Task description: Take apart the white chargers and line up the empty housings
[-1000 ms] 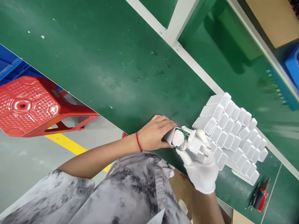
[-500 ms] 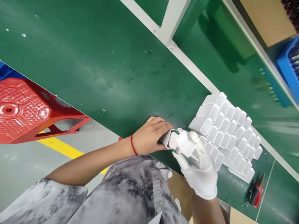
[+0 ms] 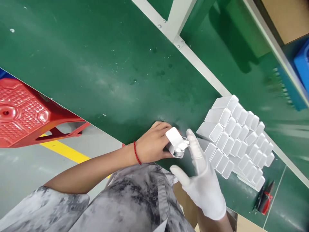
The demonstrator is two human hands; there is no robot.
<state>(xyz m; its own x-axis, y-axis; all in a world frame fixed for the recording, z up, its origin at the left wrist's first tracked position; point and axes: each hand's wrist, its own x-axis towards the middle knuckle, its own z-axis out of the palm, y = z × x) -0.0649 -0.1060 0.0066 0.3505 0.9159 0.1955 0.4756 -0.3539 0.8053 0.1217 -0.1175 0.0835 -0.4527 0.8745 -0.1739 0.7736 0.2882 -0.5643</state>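
My bare left hand (image 3: 153, 143), with a red string at the wrist, grips a white charger housing (image 3: 175, 141) at the near edge of the green table (image 3: 96, 64). The plug insert now sits inside the housing, with only its end showing. My right hand (image 3: 201, 180), in a white glove, is spread open just right of the housing, its index fingertip close to the housing's mouth. It holds nothing. A block of several empty white housings (image 3: 235, 138) lies stacked on its side to the right.
A red-handled cutter (image 3: 264, 203) lies on the table at the lower right. A white frame bar (image 3: 193, 61) crosses the table diagonally. A red plastic stool (image 3: 24, 112) stands on the floor at left. A blue bin (image 3: 301, 64) sits at the far right.
The white plug part that my right hand held has gone into the housing in my left hand. My right hand has let go and opened its fingers.
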